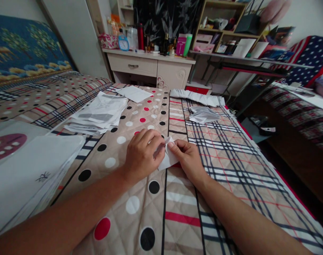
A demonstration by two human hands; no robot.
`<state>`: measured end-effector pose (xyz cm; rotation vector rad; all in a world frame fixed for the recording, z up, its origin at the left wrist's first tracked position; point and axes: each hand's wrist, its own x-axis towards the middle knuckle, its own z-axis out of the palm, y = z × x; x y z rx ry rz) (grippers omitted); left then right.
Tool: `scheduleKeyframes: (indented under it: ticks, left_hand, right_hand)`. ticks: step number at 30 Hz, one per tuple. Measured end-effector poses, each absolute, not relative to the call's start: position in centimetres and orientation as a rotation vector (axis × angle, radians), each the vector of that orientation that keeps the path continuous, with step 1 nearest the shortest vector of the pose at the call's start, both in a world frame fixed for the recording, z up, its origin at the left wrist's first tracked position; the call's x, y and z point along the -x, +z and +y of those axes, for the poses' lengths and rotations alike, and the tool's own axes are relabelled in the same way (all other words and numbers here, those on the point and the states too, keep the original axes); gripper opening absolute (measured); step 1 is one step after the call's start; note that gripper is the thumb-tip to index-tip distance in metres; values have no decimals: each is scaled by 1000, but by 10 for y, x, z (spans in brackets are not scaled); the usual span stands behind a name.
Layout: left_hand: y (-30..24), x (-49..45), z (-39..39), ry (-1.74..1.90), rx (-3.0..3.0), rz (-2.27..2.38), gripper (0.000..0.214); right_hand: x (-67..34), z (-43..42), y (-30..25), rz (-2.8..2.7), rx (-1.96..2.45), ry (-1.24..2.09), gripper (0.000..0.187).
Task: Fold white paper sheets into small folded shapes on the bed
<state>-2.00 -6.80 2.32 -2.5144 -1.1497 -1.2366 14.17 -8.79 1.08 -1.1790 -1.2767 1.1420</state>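
Note:
Over the middle of the quilted bedspread (134,226), a small piece of white paper (168,161) is pinched between both hands. My left hand (144,154) curls its fingers at the paper's left side; its fingertips are partly hidden behind the paper and knuckles. On the other side my right hand (189,157) grips the paper, its thumb pressed flat on the front. The paper looks folded, with its top corner pointing up. Beyond the hands lies a small pile of folded grey-and-white papers (203,115). A stack of printed sheets (100,113) rests farther to the left.
At near left lies a large pile of white paper (31,177). A single white sheet (134,94) and a long folded white strip (197,97) lie toward the far edge. Behind the bed stand a drawered dresser (133,65) and a metal-legged desk (246,62).

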Motion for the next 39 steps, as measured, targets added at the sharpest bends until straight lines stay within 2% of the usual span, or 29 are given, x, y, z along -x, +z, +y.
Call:
scheduleKeyframes:
  ticks: [12,19,25,33,39]
  left_hand:
    - [20,21,-69,-1480,2573,-1161,8]
    - [23,23,-71,-1409,2568,-1092,9]
    - [26,23,-75,-1300,2571,-1011,8]
    - [23,19,-78,-1370,2627,-963,8]
    - [25,18,-77,-1554,2641,-1068,6]
  right_hand:
    - [-141,-87,12,-1299,1245,1134,47]
    - [-139,-86,11,-1347,1295,1043,49]
    - [-138,-86,11,-1393,1408,911,41]
    - [-138,-86,12,-1472,1429,815,33]
    - [-140,-87,9,-1319,1232,1110,26]
